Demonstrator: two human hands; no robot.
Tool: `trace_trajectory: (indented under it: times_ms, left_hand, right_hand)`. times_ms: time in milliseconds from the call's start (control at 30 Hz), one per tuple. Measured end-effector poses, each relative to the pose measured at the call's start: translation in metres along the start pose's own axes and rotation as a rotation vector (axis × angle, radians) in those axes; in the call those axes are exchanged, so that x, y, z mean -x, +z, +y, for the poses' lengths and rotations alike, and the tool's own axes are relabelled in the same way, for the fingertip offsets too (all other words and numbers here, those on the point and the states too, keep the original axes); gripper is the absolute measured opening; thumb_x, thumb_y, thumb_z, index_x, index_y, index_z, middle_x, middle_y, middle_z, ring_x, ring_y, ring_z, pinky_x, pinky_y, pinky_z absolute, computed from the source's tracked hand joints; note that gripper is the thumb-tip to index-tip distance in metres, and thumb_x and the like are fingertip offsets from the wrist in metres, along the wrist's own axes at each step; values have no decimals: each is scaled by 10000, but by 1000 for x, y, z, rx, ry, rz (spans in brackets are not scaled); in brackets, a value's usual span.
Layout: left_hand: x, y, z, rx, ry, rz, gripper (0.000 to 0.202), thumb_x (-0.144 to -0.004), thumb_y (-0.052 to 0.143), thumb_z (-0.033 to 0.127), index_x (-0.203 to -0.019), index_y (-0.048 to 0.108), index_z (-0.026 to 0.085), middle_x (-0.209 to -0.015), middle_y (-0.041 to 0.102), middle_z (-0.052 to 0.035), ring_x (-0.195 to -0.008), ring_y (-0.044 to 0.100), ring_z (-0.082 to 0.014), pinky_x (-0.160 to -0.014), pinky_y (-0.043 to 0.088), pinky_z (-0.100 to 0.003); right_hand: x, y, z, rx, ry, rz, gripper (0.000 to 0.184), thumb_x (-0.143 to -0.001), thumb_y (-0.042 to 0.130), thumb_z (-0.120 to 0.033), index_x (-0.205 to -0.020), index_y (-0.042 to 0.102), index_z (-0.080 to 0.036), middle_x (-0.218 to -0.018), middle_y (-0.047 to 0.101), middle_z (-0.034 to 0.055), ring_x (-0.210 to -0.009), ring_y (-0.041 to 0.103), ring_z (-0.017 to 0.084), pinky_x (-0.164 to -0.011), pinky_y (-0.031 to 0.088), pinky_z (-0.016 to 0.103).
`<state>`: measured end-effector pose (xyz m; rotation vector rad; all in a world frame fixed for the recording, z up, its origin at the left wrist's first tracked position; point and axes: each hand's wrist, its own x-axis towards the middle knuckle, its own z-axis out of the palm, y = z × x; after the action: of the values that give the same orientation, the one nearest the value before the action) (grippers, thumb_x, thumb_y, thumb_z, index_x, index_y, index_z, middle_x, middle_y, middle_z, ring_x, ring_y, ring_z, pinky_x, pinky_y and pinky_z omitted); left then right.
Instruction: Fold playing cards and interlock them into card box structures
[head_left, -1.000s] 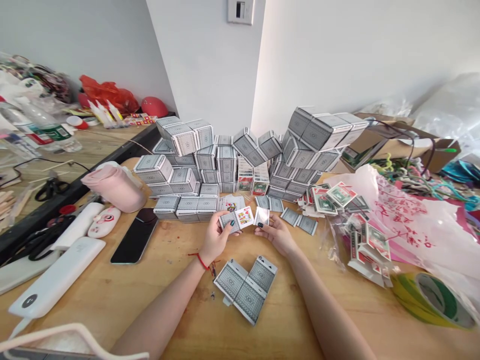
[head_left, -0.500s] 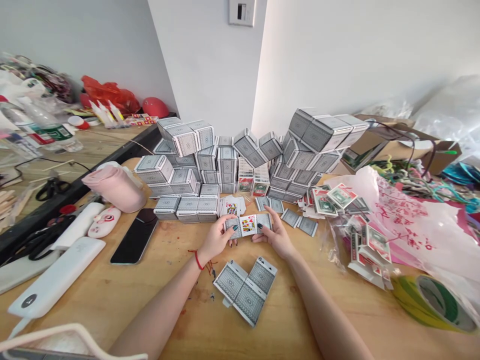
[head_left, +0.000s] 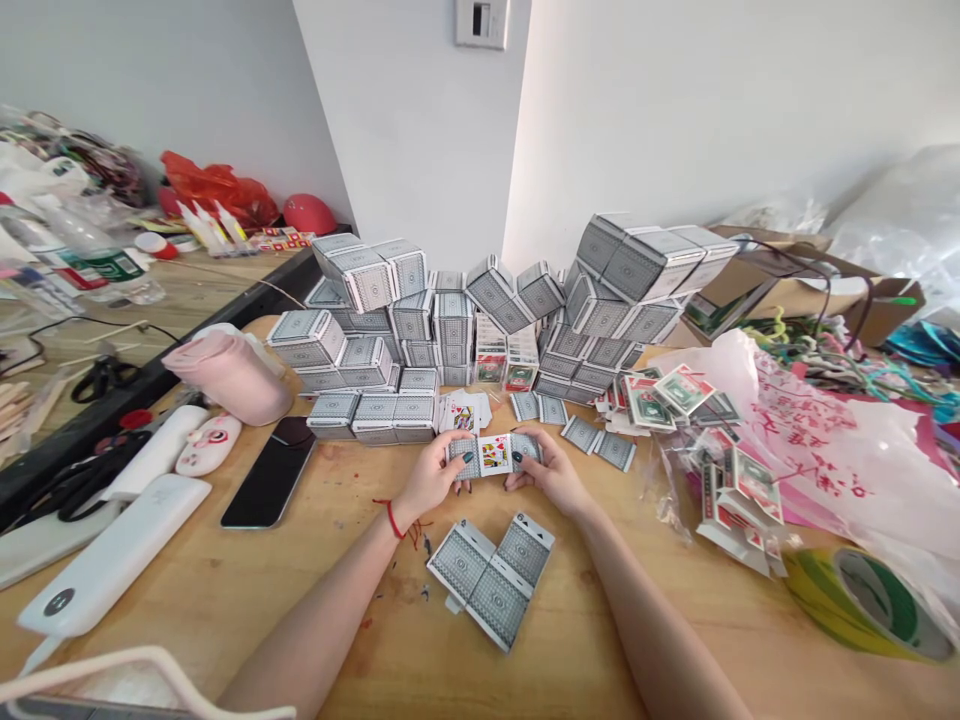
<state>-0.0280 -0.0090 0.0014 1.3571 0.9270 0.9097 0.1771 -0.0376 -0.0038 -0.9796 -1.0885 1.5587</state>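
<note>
My left hand [head_left: 431,475] and my right hand [head_left: 551,472] meet over the wooden table [head_left: 225,590], both closed on a small deck of playing cards [head_left: 493,455] with a face card showing on top. A flattened grey card box [head_left: 491,575] lies unfolded on the table just in front of my hands. Behind them rises a wall of stacked grey card boxes [head_left: 480,310]. A few loose cards [head_left: 465,410] lie at the foot of the stack.
A black phone [head_left: 270,470], a pink roll [head_left: 229,370] and white power banks [head_left: 112,560] lie at the left. Bagged green-backed card packs [head_left: 720,480] and a pink printed plastic bag [head_left: 817,440] are at the right. A yellow-green tape roll [head_left: 862,600] sits near the right front.
My right hand brought its small batch of cards leftward onto the cards in my left hand. Both hands now hold them together as one deck.
</note>
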Motion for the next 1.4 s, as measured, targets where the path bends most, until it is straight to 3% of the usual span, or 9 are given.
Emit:
trace_trajectory:
  times_ms: [200, 333, 500, 967, 1200, 1400]
  left_hand:
    - [4, 5, -1, -28, 44, 36, 250, -759, 494, 247, -1006, 487, 205, -720, 520, 2, -420, 453, -66, -379, 395, -195]
    - [5, 7, 4, -90, 49, 85, 231, -771, 480, 265, -990, 465, 193, -851, 522, -21, -436, 442, -48, -387, 403, -187]
    - [5, 6, 6, -143, 24, 43, 216, -797, 443, 269, -996, 443, 183, -936, 498, -36, -457, 423, -33, -395, 396, -174]
    - [6, 8, 1, -90, 15, 64, 184, -822, 412, 255, -995, 414, 192, -765, 454, 8, -463, 369, -41, -404, 353, -163]
    - [5, 10, 0, -60, 31, 104, 169, -822, 414, 255, -979, 408, 191, -797, 462, 0, -468, 385, -39, -406, 366, -166]
    - [4, 12, -1, -22, 39, 53, 174, -837, 397, 275, -988, 373, 193, -699, 445, 26, -442, 422, -48, -419, 379, -185]
  right_hand:
    - [1, 6, 2, 33, -22, 2, 412, -748, 563, -337, -1099, 383, -219, -633, 618, -17, -546, 641, 166, -552, 534, 340]
    - [1, 9, 2, 21, -31, 3, 422, -748, 566, -343, -1101, 373, -214, -687, 621, -8, -557, 645, 163, -576, 539, 353]
    - [2, 8, 1, 37, 13, -36, 443, -748, 566, -345, -1112, 364, -193, -669, 624, 0, -555, 648, 172, -567, 538, 348]
    - [4, 14, -5, 156, -8, -50, 381, -787, 505, -346, -1105, 356, -197, -543, 582, -39, -452, 584, 132, -467, 474, 257]
    - [3, 27, 1, 80, -43, 31, 401, -783, 505, -363, -1120, 340, -224, -619, 579, -25, -509, 601, 148, -529, 514, 308]
    - [3, 31, 2, 39, -22, 32, 409, -784, 511, -357, -1127, 329, -231, -625, 581, -22, -526, 607, 157, -550, 524, 323]
